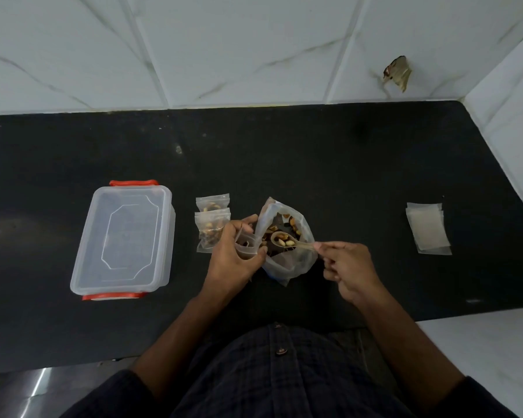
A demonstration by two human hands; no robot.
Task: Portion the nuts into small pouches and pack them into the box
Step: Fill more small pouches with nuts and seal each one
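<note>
On the dark bench (344, 164), the left hand (234, 251) curls around a small open pouch (247, 246), held beside the large bag of nuts (287, 236). The right hand (344, 267) pinches the handle of a spoon (287, 241) loaded with nuts over that bag. Two filled pouches (212, 224) lie just left, the lidded box (124, 239) farther left, and empty pouches (427, 227) well to the right.

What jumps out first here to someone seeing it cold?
Centre of the dark counter: the right hand holds a spoon of nuts over the open nut bag, while the left hand holds a small pouch open. A lidded clear box with red clips sits left.
</note>
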